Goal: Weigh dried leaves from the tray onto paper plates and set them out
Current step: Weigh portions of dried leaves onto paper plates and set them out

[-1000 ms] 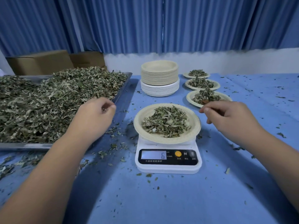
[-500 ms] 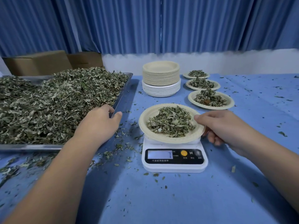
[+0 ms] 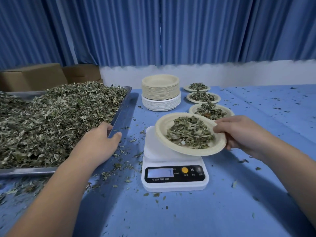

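Head view: the right hand pinches the rim of a tilted paper plate of dried leaves over the one scale; the left hand rests slack on the one tray. Light, flimsy, spill-prone, it likely wants a level rim hold. Three filled plates sit behind on the counter.
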The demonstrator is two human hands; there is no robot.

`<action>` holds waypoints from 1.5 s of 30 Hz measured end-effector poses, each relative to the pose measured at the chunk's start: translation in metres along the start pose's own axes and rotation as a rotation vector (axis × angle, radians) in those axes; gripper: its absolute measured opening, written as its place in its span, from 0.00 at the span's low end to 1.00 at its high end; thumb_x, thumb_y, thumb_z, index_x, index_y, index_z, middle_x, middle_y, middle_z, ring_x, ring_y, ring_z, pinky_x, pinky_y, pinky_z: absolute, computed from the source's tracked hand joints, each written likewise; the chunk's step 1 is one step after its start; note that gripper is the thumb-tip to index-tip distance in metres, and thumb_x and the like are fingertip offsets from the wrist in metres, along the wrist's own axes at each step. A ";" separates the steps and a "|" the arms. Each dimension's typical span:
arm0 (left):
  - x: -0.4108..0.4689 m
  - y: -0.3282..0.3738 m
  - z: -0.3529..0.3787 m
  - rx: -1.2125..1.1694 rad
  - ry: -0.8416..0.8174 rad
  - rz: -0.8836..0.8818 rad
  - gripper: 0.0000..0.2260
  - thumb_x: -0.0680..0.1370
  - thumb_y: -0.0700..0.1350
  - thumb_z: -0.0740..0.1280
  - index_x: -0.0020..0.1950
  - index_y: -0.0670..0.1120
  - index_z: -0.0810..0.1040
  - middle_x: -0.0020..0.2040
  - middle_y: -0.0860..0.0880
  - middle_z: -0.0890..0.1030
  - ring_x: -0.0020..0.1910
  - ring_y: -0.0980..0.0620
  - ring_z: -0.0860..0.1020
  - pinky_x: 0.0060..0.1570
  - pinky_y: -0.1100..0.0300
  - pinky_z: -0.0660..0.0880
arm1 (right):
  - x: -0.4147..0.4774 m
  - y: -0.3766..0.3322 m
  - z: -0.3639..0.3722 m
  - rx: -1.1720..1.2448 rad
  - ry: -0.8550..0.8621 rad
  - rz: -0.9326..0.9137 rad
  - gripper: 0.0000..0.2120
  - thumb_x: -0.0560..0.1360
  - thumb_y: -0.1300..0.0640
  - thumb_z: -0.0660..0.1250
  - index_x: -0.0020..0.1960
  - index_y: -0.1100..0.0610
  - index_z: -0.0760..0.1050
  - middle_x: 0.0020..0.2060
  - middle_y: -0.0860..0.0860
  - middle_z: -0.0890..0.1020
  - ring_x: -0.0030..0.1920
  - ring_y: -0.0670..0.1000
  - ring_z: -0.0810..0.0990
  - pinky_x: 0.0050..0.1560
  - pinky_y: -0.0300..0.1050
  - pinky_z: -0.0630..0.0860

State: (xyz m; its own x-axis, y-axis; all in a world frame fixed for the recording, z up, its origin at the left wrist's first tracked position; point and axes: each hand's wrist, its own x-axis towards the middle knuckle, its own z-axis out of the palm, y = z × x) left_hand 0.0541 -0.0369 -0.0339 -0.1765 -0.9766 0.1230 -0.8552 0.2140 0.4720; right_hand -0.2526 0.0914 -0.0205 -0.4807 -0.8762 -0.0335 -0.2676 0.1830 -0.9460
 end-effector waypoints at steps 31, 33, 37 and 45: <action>0.001 -0.001 -0.001 -0.058 -0.008 -0.037 0.22 0.79 0.60 0.60 0.69 0.52 0.68 0.58 0.48 0.73 0.47 0.48 0.73 0.43 0.54 0.68 | 0.035 0.052 -0.106 -0.212 0.188 0.184 0.08 0.76 0.60 0.67 0.45 0.64 0.81 0.32 0.59 0.79 0.29 0.54 0.76 0.41 0.52 0.81; 0.001 0.000 -0.001 -0.059 -0.009 -0.039 0.22 0.79 0.60 0.60 0.69 0.52 0.68 0.58 0.48 0.73 0.47 0.47 0.73 0.42 0.54 0.68 | 0.035 0.050 -0.104 -0.255 0.228 0.184 0.08 0.77 0.58 0.67 0.45 0.63 0.81 0.30 0.57 0.79 0.26 0.52 0.76 0.33 0.46 0.80; 0.001 0.000 -0.001 -0.068 -0.007 -0.037 0.22 0.79 0.60 0.60 0.69 0.52 0.69 0.56 0.49 0.72 0.48 0.48 0.72 0.44 0.54 0.68 | 0.035 0.049 -0.104 -0.331 0.302 0.154 0.11 0.77 0.58 0.65 0.42 0.64 0.80 0.26 0.56 0.79 0.24 0.53 0.73 0.29 0.43 0.74; 0.001 0.001 0.000 -0.051 -0.003 -0.026 0.22 0.79 0.60 0.60 0.70 0.51 0.68 0.50 0.50 0.73 0.42 0.51 0.74 0.36 0.56 0.68 | 0.036 0.040 -0.093 -0.388 0.462 -0.052 0.09 0.76 0.58 0.64 0.39 0.57 0.80 0.39 0.57 0.83 0.33 0.56 0.77 0.36 0.51 0.77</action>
State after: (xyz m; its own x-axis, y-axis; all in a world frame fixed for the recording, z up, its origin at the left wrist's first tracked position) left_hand 0.0536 -0.0379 -0.0330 -0.1556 -0.9820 0.1074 -0.8338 0.1889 0.5188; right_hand -0.3585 0.1087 -0.0292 -0.7484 -0.6201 0.2355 -0.5440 0.3707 -0.7528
